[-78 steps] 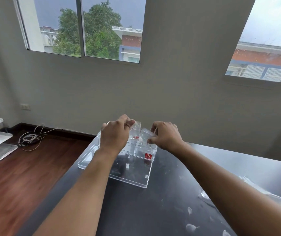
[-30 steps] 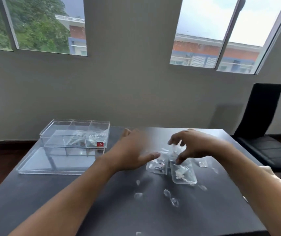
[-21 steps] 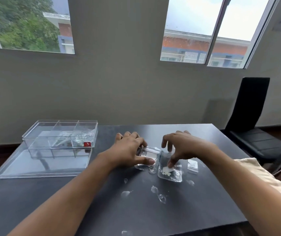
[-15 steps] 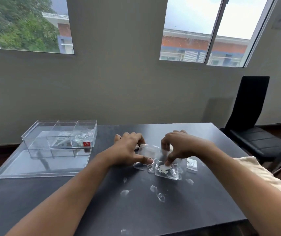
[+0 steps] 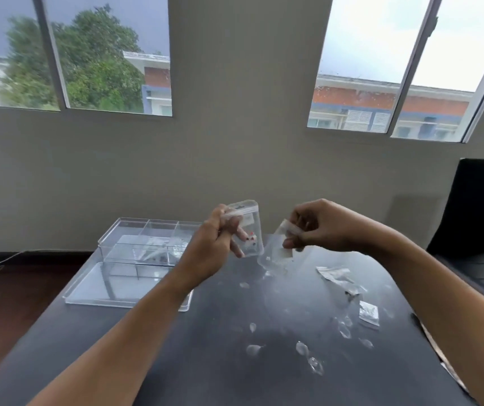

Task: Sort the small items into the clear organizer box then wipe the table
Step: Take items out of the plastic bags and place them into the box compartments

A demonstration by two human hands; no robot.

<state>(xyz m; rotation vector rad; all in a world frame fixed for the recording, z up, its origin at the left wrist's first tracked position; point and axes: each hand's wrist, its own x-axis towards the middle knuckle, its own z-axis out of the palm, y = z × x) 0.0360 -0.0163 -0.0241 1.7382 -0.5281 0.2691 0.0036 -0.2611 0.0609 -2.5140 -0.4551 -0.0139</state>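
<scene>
Just above the middle of the frame, both hands are raised over the dark surface (image 5: 205,361), each holding a small clear zip bag. The left hand (image 5: 214,247) has its grip curled round the top of one bag (image 5: 249,232), which hangs upright with tiny red and white pieces at its bottom. The right hand (image 5: 319,227) pinches the sealed edge of a second bag (image 5: 276,256), which hangs down toward the surface; its contents are too blurred to name. The two bags hang just beside each other, apart from the surface.

Left of centre sits the clear organizer box (image 5: 149,241), its divided compartments open at the top, with some small items inside that cannot be told apart. It stands on a flat clear lid (image 5: 117,288).

More small bags (image 5: 368,312) and clear scraps (image 5: 302,347) lie scattered across the lower right of the surface. A black chair (image 5: 481,218) stands at the right edge.
</scene>
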